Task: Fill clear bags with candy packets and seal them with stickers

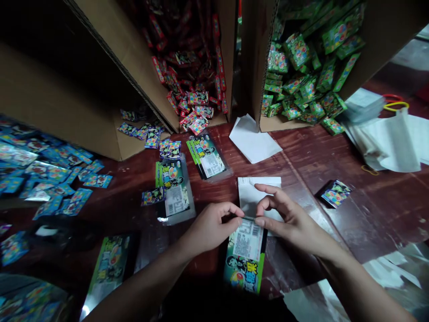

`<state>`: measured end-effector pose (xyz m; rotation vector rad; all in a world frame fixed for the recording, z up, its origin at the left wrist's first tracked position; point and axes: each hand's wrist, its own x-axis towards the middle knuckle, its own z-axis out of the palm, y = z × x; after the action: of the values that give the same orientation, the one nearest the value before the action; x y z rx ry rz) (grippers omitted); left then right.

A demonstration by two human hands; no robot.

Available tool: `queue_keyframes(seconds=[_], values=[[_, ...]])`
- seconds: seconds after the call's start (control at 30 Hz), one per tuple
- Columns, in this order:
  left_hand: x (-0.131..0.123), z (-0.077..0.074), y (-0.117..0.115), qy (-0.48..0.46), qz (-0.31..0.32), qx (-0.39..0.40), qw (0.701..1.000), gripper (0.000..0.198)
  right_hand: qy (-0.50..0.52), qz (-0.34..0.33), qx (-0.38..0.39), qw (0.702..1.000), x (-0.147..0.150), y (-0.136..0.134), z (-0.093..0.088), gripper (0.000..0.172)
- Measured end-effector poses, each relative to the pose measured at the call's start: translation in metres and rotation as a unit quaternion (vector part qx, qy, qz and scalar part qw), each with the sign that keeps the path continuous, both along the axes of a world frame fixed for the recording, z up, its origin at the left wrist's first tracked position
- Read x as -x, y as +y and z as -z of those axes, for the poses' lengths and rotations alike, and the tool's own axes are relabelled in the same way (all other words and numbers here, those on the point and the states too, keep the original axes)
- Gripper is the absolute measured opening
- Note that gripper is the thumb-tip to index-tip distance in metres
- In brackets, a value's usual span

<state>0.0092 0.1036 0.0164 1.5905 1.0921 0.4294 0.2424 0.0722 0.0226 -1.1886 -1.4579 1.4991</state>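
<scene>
Green printed packet (246,255) lay before the person in head view; barcode label faced up, yellow 果 readable, small print too blurred; left hand (216,223) pinched its far edge, thumb against forefinger; right hand (290,219) had thumb at that edge, fingers curled, grip could not be told; white paper (248,192) lay just beyond; similar barcoded pack (206,154) farther left.

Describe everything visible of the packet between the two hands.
The packet is flat, oblong, mostly green with a black side edge, and looks like plastic. A white label with a barcode covers its far part; yellow characters sit nearer. The left hand and right hand touch its far edge, near white paper.
</scene>
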Motion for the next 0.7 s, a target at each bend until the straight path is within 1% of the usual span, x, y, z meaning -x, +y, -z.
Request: queue_keyframes(seconds=[0.07,0.13,0.23,0.27,0.33,0.4,0.43,0.5,0.57,0.63,0.7], values=[[-0.001,-0.003,-0.002,-0.008,-0.003,0.027,1.000,0.016,-0.036,-0.015,-0.017,0.999,0.007,-0.002,0.001,0.062],[-0.002,-0.004,-0.005,-0.004,-0.010,0.019,1.000,0.016,-0.084,-0.021,-0.039,0.995,0.010,-0.006,0.004,0.063],[-0.002,-0.005,-0.010,-0.006,-0.016,0.014,1.000,0.018,-0.163,0.002,-0.098,0.982,0.013,-0.014,0.011,0.073],[-0.002,-0.006,-0.011,-0.008,-0.017,0.016,1.000,0.018,-0.194,0.018,-0.131,0.972,0.013,-0.018,0.013,0.077],[-0.001,-0.007,-0.013,-0.016,-0.016,0.021,1.000,0.018,-0.256,0.046,-0.212,0.942,0.014,-0.026,0.015,0.082],[0.001,-0.009,-0.015,-0.029,-0.013,0.025,0.999,0.017,-0.299,0.055,-0.284,0.909,0.017,-0.035,0.016,0.081],[0.001,-0.010,-0.016,-0.036,-0.012,0.028,0.999,0.017,-0.309,0.052,-0.304,0.900,0.019,-0.038,0.017,0.081],[0.000,-0.010,-0.017,-0.051,-0.009,0.038,0.998,0.016,-0.317,0.048,-0.308,0.896,0.023,-0.044,0.018,0.081],[-0.001,-0.009,-0.018,-0.071,0.000,0.060,0.996,0.017,-0.322,0.041,-0.289,0.901,0.026,-0.046,0.018,0.080],[0.000,-0.007,-0.017,-0.090,0.014,0.080,0.993,0.023,-0.321,0.017,-0.268,0.908,0.027,-0.047,0.015,0.078],[0.008,-0.006,-0.014,-0.098,0.034,0.092,0.990,0.031,-0.303,-0.003,-0.246,0.921,0.023,-0.048,0.012,0.077]])
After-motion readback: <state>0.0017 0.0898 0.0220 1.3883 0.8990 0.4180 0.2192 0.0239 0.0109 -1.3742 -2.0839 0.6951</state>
